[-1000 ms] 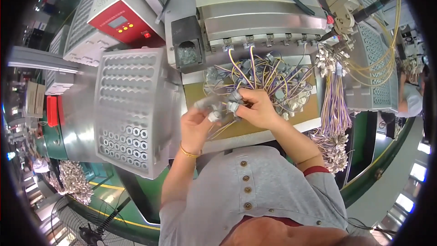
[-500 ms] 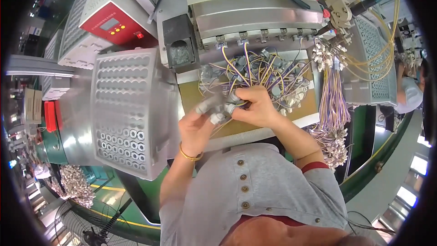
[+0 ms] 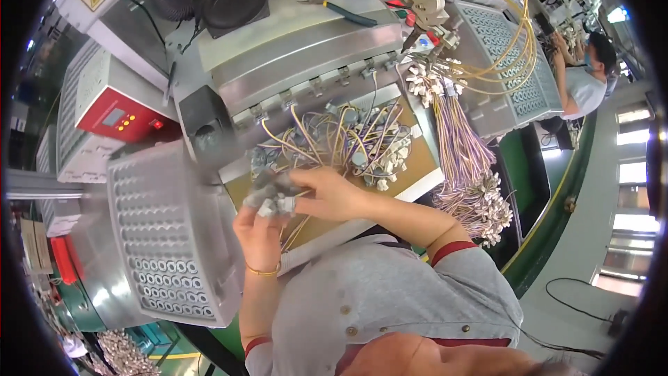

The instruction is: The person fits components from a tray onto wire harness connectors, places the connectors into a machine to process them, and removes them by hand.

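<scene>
My left hand (image 3: 259, 231) and my right hand (image 3: 332, 196) meet at the near left side of a wire pile, fingertips together. Pale covers sit on several fingertips. Both hands are closed in a pinch; motion blur and the fingers hide what is between them. Thin yellowish wires (image 3: 295, 231) trail below the fingers. Just beyond lies a tangle of purple, yellow and white wires with grey round parts and white connectors (image 3: 392, 160), on a brown board (image 3: 240, 193). Some wires run up to small metal clips (image 3: 289, 101) along the front of a metal fixture (image 3: 306, 49).
A grey tray (image 3: 156, 216) with rows of round pockets stands left, behind it a red-fronted control box (image 3: 122, 117). A black holder (image 3: 207, 122) borders the fixture; pliers (image 3: 341, 7) lie on top. Wire bundles (image 3: 459, 139) hang right. A co-worker (image 3: 583, 83) sits far right.
The view has turned, so the bench appears tilted and shifted left. My hands stay together, a little nearer the board's left edge. More of the co-worker shows at the right.
</scene>
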`<state>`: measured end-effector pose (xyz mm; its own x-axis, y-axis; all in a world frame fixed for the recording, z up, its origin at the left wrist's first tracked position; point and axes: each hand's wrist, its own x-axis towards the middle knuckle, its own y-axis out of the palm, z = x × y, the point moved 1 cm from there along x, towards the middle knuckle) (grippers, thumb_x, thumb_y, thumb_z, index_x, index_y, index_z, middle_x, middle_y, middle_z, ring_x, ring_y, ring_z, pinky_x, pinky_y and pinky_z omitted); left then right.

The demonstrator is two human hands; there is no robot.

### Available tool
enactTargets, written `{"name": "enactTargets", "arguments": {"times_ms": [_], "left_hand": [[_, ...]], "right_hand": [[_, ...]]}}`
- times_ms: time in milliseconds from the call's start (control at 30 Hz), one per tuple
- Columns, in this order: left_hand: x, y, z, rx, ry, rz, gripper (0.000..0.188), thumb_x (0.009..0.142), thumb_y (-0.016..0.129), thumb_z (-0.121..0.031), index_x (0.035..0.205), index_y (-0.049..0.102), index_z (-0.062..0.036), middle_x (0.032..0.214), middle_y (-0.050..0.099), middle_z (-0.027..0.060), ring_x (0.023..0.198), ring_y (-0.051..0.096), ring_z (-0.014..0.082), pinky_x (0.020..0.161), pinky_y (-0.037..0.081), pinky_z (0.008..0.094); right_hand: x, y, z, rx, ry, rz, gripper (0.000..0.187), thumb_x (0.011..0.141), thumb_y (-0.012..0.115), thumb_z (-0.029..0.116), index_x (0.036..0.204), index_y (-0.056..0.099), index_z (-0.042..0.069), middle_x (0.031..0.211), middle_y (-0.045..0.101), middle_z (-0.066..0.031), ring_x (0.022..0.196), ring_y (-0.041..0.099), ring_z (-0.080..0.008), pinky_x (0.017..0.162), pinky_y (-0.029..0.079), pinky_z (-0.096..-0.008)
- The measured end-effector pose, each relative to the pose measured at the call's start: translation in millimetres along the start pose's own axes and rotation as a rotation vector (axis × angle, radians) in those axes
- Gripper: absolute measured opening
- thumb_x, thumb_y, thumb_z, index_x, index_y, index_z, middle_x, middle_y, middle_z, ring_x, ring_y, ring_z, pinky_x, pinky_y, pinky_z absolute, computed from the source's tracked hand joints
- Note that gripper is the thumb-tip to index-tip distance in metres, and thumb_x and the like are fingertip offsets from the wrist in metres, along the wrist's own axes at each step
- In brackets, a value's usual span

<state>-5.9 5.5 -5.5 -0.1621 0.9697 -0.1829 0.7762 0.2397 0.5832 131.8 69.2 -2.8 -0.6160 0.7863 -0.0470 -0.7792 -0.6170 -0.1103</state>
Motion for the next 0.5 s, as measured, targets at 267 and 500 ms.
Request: {"name": "enactTargets", "arguments": {"times_ms": [267, 500], "left_hand": [[-2.5, 7.4, 22.9, 0.001, -0.110, 0.157, 0.039, 0.081, 0.050, -0.009, 0.118, 0.042, -0.0004, 0.102, 0.053, 0.0068, 0.084, 0.055, 0.0156, 0.067, 0.047, 0.0285], [16.1, -36.7, 58.1, 1.522, 0.518, 0.281, 0.028, 0.067, 0.058, -0.004, 0.096, 0.057, -0.0032, 0.078, 0.052, 0.0126, 0.074, 0.048, 0.0308, 0.066, 0.039, 0.0377]], "right_hand": [[2.8, -33.4, 2.9, -0.077, 0.085, -0.353, 0.019, 0.065, 0.064, 0.012, 0.080, 0.060, 0.001, 0.068, 0.057, -0.0014, 0.062, 0.050, -0.0052, 0.052, 0.042, -0.0205], [33.0, -69.5, -10.8, 0.451, 0.074, -0.810, 0.003, 0.069, 0.050, 0.002, 0.067, 0.052, 0.000, 0.056, 0.049, -0.0009, 0.039, 0.042, -0.0062, 0.034, 0.030, -0.0185]]}}
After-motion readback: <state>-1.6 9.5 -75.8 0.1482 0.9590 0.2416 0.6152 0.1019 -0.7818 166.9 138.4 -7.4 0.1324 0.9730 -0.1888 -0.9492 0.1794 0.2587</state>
